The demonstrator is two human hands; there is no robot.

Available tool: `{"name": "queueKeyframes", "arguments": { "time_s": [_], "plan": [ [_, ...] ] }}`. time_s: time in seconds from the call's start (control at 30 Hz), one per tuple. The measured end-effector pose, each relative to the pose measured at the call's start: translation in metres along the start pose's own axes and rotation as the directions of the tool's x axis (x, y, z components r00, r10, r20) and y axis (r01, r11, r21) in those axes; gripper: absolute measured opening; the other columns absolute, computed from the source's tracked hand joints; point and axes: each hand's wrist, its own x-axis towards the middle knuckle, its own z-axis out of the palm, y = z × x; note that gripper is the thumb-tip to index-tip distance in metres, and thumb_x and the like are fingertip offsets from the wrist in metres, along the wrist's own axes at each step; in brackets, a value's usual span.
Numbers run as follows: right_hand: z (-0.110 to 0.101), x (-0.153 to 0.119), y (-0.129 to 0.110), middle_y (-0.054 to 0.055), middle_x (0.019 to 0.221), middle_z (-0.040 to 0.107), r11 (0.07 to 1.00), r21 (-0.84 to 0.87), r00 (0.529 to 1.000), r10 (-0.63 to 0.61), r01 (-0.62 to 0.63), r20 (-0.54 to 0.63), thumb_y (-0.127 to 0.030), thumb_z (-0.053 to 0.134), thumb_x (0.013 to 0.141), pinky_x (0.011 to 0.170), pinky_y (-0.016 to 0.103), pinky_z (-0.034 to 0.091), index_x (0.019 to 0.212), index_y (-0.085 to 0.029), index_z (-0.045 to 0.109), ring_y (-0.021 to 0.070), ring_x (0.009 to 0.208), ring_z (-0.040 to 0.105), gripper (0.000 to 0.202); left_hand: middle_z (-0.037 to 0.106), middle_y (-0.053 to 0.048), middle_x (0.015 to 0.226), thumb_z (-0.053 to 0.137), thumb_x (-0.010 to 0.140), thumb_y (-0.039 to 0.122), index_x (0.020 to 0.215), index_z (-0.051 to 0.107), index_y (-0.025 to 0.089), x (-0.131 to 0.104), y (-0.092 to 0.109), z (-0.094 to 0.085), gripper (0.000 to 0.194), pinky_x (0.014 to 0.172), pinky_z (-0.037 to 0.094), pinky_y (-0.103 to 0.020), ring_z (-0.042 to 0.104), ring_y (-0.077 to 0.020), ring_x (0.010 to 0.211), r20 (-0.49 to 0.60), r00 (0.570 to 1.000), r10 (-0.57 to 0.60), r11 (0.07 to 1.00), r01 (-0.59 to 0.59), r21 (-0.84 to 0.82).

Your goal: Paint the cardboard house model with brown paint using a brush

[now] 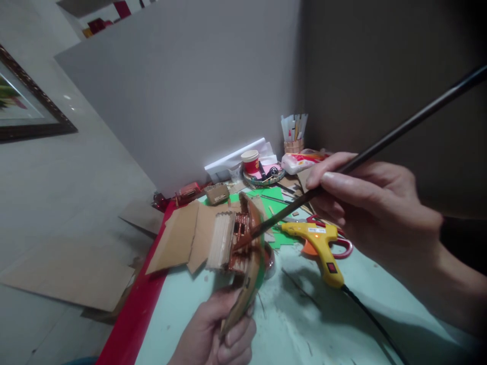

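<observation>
My left hand (218, 327) grips the lower end of a small cardboard model boat (249, 279), which is held tilted above the table. On the boat stands a cabin with a pale corrugated roof (221, 241) and reddish-brown walls. Between the thumb and fingers of my right hand (365, 203) is a long dark paintbrush (304, 199). Its tip meets the brown cabin wall beside the roof. Part of the boat's hull is brown, and a green strip shows along its edge. A round container behind the hull is mostly hidden.
A yellow glue gun (314, 233) with a black cord lies on the pale green table (300, 324), over red-handled scissors (344, 248). Cardboard sheets (175, 235) lie at the left. Farther back are a red paper cup (250, 161), a round tray and a holder of sticks (294, 137).
</observation>
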Motion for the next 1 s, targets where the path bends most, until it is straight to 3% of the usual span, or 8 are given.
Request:
{"name": "queueKeyframes", "arguments": {
  "time_s": [0.17,0.37,0.53,0.83,1.0],
  "plan": [
    [0.003,-0.001,0.000,0.001,0.057,0.048,0.999,0.026,0.999,0.046,-0.046,0.018,-0.016,0.064,0.085,0.038,0.020,0.023,0.078,-0.015,0.074,0.0076,0.045,0.040,0.013,0.043,0.008,0.041,0.079,0.082,0.031,0.069,0.067,0.009,0.000,0.000,0.001,0.028,0.031,0.026,-0.012,0.018,-0.0016,0.031,-0.019,1.000,0.005,1.000,-0.004,0.005],
    [0.001,-0.004,0.007,0.000,0.063,0.050,0.999,-0.033,0.996,0.035,-0.032,0.086,-0.022,0.068,0.091,0.040,0.021,0.028,0.083,-0.017,0.073,0.0084,0.048,0.046,0.011,0.040,0.009,0.040,0.083,0.077,0.034,0.062,0.059,0.012,0.000,0.001,0.005,0.036,0.030,0.023,-0.012,0.019,-0.0011,0.031,-0.054,0.999,0.002,0.999,0.000,0.038],
    [-0.002,-0.003,0.011,-0.001,0.063,0.050,0.998,-0.065,0.997,0.016,-0.011,0.074,-0.023,0.068,0.093,0.043,0.021,0.029,0.085,-0.016,0.072,0.0083,0.051,0.044,0.011,0.035,0.010,0.039,0.081,0.079,0.038,0.054,0.052,0.014,0.000,0.001,0.004,0.046,0.031,0.021,-0.012,0.020,-0.0003,0.031,-0.053,0.998,-0.015,0.997,0.019,0.077],
    [-0.004,0.003,0.002,-0.001,0.055,0.047,1.000,-0.019,1.000,-0.017,0.017,-0.008,-0.016,0.066,0.087,0.042,0.022,0.025,0.081,-0.016,0.075,0.0082,0.046,0.039,0.011,0.039,0.009,0.043,0.072,0.087,0.031,0.069,0.062,0.012,0.000,0.000,0.002,0.029,0.032,0.021,-0.013,0.017,-0.0022,0.033,0.026,1.000,0.012,0.999,-0.013,0.033],
    [-0.004,0.004,-0.002,0.000,0.055,0.047,0.999,0.027,0.999,0.020,-0.021,0.029,-0.017,0.066,0.085,0.040,0.021,0.022,0.077,-0.015,0.074,0.0082,0.046,0.040,0.011,0.038,0.009,0.043,0.071,0.089,0.031,0.068,0.060,0.013,0.002,-0.001,0.000,0.029,0.032,0.022,-0.013,0.016,-0.0027,0.032,0.031,0.999,0.022,0.999,-0.023,0.042]
  ]
}}
